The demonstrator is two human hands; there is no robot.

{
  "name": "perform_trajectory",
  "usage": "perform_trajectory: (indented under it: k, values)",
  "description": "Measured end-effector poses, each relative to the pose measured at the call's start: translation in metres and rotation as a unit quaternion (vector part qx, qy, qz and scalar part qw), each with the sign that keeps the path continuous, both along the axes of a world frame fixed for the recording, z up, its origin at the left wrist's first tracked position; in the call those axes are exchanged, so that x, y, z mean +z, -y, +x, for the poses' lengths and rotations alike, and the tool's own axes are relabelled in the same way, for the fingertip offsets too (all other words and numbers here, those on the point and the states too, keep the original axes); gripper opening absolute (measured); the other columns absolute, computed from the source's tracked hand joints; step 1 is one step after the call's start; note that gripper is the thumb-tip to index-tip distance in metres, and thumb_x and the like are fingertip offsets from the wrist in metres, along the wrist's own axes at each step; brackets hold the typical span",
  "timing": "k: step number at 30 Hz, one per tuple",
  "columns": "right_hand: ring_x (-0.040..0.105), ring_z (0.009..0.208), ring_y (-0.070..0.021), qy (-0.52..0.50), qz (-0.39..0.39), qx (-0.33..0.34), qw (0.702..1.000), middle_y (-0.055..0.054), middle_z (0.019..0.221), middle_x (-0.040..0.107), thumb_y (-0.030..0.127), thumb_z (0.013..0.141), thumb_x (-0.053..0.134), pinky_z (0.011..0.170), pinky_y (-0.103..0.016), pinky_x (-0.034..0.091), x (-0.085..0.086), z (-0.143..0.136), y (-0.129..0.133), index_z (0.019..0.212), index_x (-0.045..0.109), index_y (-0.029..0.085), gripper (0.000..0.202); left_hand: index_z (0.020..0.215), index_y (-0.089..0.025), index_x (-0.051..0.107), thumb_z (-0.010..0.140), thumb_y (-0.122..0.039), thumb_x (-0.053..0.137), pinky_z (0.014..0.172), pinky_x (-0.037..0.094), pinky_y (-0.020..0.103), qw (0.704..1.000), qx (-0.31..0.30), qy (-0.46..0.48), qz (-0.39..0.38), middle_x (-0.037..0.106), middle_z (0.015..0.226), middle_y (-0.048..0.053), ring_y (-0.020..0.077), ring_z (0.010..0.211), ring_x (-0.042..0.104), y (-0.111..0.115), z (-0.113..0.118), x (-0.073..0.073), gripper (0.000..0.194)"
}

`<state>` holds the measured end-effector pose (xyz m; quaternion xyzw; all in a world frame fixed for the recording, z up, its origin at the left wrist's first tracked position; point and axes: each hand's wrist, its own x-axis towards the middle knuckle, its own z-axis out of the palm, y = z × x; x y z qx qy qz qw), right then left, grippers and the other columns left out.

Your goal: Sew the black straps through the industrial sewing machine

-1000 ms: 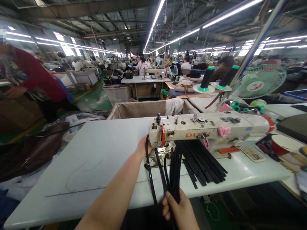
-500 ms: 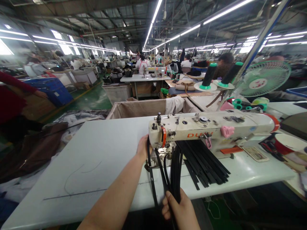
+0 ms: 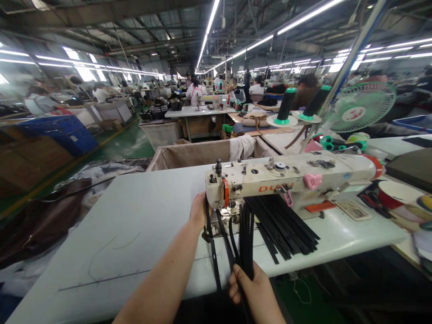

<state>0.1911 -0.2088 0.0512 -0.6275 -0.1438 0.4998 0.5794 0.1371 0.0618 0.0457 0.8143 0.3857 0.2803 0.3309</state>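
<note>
Black straps (image 3: pixel 246 243) hang over the table's front edge in a bunch, and my right hand (image 3: pixel 252 284) is closed around their lower part. My left hand (image 3: pixel 199 210) is behind the head of the sewing machine (image 3: pixel 249 180), at the left of its needle area. Its fingers are hidden by the machine head and a single black strap (image 3: pixel 213 252) that runs down in front of it. A fanned pile of black straps (image 3: pixel 286 229) lies under the machine arm, right of the bunch.
The white tabletop (image 3: pixel 135 211) carries a printed ruler line. Behind it stands a fabric-lined bin (image 3: pixel 192 155). Thread cones (image 3: pixel 285 106) and a green fan (image 3: pixel 361 108) are at the right, near scissors (image 3: pixel 373 204) and a red-and-white bowl (image 3: pixel 394 193). Other people sit farther back.
My view has shifted slightly, moving the scene a little left. Both hands keep nearly the same position at the straps and machine. The person in red at the far left is out of view.
</note>
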Motion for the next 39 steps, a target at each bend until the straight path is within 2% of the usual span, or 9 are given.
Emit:
perform_trajectory:
  k: [4, 9, 12, 15, 20, 25, 33, 39]
  values:
    - [0.057, 0.041, -0.0104, 0.021, -0.005, 0.017, 1.0, 0.0, 0.062, 0.068, 0.072, 0.073, 0.079, 0.041, -0.022, 0.04, -0.001, 0.002, 0.001, 0.087, 0.052, 0.018, 0.062, 0.11, -0.02, 0.076, 0.099, -0.028, 0.054, 0.093, 0.056, 0.04, 0.999, 0.021, 0.018, 0.018, 0.077, 0.113, 0.008, 0.0299, 0.108, 0.071, 0.008, -0.007, -0.002, 0.026]
    - [0.052, 0.036, -0.0102, 0.027, -0.021, 0.018, 0.999, 0.002, 0.054, 0.064, 0.078, 0.066, 0.078, 0.04, -0.023, 0.036, 0.005, 0.001, 0.003, 0.088, 0.052, 0.019, 0.068, 0.092, -0.022, 0.079, 0.095, -0.02, 0.057, 0.101, 0.057, 0.04, 0.998, 0.014, 0.03, 0.045, 0.077, 0.109, 0.007, 0.0259, 0.107, 0.072, 0.039, -0.025, -0.014, 0.022]
    - [0.051, 0.036, -0.0103, 0.023, -0.024, 0.015, 0.999, 0.003, 0.053, 0.063, 0.079, 0.063, 0.079, 0.039, -0.023, 0.035, 0.011, 0.0, 0.002, 0.092, 0.052, 0.019, 0.072, 0.099, -0.023, 0.08, 0.099, -0.025, 0.058, 0.108, 0.056, 0.043, 0.994, -0.027, 0.05, 0.088, 0.078, 0.112, 0.008, 0.026, 0.114, 0.07, 0.061, -0.035, -0.021, 0.022]
    - [0.052, 0.037, -0.0105, 0.016, -0.019, 0.011, 1.0, 0.002, 0.055, 0.064, 0.08, 0.061, 0.081, 0.04, -0.023, 0.036, 0.012, 0.0, 0.003, 0.095, 0.053, 0.018, 0.076, 0.108, -0.023, 0.079, 0.102, -0.029, 0.057, 0.116, 0.05, 0.052, 0.991, -0.035, 0.038, 0.125, 0.077, 0.119, 0.007, 0.0287, 0.127, 0.065, 0.073, -0.039, -0.022, 0.024]
    - [0.059, 0.043, -0.0128, -0.028, -0.012, 0.003, 1.0, 0.002, 0.059, 0.065, 0.087, 0.053, 0.081, 0.04, -0.023, 0.039, 0.01, 0.001, 0.011, 0.097, 0.057, 0.016, 0.087, 0.113, -0.022, 0.078, 0.105, -0.031, 0.054, 0.118, 0.048, 0.055, 0.992, -0.029, 0.02, 0.119, 0.077, 0.122, 0.008, 0.0291, 0.129, 0.065, 0.074, -0.039, -0.021, 0.027]
    - [0.059, 0.046, -0.0115, -0.042, -0.012, 0.002, 0.999, 0.0, 0.063, 0.065, 0.085, 0.056, 0.082, 0.042, -0.022, 0.04, 0.012, 0.006, 0.023, 0.088, 0.061, 0.015, 0.08, 0.114, -0.025, 0.078, 0.106, -0.033, 0.053, 0.117, 0.047, 0.058, 0.993, -0.027, 0.027, 0.109, 0.076, 0.125, 0.007, 0.029, 0.13, 0.065, 0.073, -0.04, -0.02, 0.027]
    - [0.059, 0.047, -0.0124, -0.065, 0.004, -0.01, 0.998, 0.0, 0.061, 0.065, 0.075, 0.065, 0.083, 0.046, -0.023, 0.041, 0.016, 0.013, 0.03, 0.099, 0.069, 0.011, 0.074, 0.12, -0.025, 0.077, 0.109, -0.032, 0.047, 0.116, 0.05, 0.053, 0.987, -0.057, 0.021, 0.152, 0.076, 0.126, 0.008, 0.0262, 0.127, 0.067, 0.071, -0.04, -0.023, 0.033]
    - [0.066, 0.052, -0.0157, -0.064, -0.015, -0.002, 0.998, -0.001, 0.064, 0.067, 0.082, 0.056, 0.085, 0.048, -0.024, 0.046, 0.02, 0.012, 0.027, 0.09, 0.067, 0.013, 0.078, 0.122, -0.025, 0.075, 0.108, -0.031, 0.048, 0.117, 0.05, 0.054, 0.979, -0.062, 0.019, 0.193, 0.075, 0.127, 0.008, 0.0263, 0.128, 0.066, 0.074, -0.041, -0.019, 0.031]
